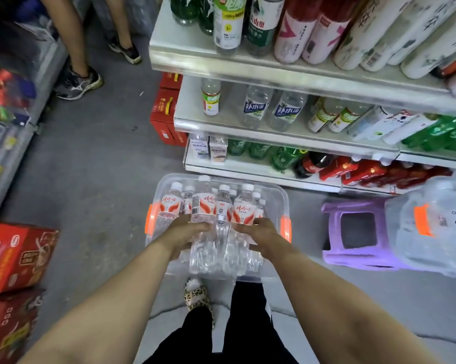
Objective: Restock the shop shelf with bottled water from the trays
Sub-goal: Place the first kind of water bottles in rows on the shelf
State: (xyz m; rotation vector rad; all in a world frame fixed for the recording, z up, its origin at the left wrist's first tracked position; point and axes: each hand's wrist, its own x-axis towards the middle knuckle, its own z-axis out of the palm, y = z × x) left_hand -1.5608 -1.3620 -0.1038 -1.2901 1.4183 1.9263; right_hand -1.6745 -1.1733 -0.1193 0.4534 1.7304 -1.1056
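Dead ahead at 12 o'clock on the floor, clear tray (276, 203) holds upright water bottles (171, 203). Left hand (187, 232) has fingers curled round one bottle, right hand (259, 232) round a neighbour. Shelf (247, 72) at 1 o'clock, stocked. Purple stool (331, 232) at 3 o'clock.

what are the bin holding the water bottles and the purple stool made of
The bin looks like clear glossy plastic; the bottles show through its walls. Its orange clips look plastic too. The stool is probably moulded plastic, given its smooth lilac sheen and one-piece shape.
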